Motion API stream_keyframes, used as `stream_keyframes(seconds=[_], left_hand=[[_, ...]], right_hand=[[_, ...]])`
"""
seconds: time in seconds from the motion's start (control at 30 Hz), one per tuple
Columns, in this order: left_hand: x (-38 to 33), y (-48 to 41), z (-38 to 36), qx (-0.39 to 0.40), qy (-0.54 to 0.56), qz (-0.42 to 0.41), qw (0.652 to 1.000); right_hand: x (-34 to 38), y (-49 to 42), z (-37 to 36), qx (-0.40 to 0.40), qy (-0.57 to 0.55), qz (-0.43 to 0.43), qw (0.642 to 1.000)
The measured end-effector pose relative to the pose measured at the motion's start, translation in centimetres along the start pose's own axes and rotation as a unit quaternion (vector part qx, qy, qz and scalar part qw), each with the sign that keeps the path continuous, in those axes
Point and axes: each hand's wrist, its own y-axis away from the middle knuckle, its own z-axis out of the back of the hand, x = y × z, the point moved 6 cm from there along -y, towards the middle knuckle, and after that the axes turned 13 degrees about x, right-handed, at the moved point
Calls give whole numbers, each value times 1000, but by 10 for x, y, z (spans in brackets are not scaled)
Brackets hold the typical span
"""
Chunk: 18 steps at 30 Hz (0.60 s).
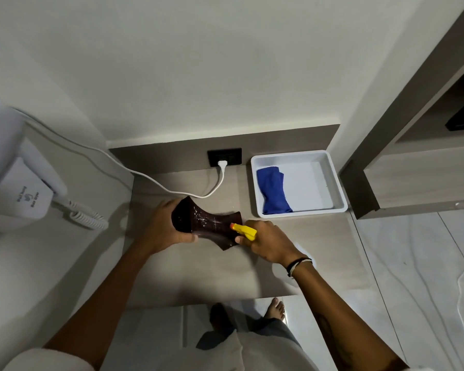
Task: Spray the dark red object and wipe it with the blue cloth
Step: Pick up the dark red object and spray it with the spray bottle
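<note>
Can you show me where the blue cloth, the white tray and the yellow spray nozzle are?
blue cloth [272, 190]: head view, middle of the folded fabric.
white tray [340, 187]: head view, its right rim.
yellow spray nozzle [243, 230]: head view, the yellow top sticking out of the right hand [268, 243].

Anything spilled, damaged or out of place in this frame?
Nothing looks spilled or broken. The dark red object, held by the left hand, shows pale streaks and specks, whether dust, scratches or spray is unclear. The right hand aims the yellow spray nozzle at it. The blue cloth lies crumpled in the white tray.
</note>
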Motion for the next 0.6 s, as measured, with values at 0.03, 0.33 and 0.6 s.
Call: stream_keyframes(seconds=[0.03,0.33,0.6], left_hand=[[0,-1,2,-17,19,13,1000],[2,-10,11,-78,140,199,967],[-4,-13,15,-101,124,198,967]], right_hand=[[3,1,1,2,-4,7,1000],[46,-6,-3,-16,27,70,997],[22,-14,2,-27,52,2,998]])
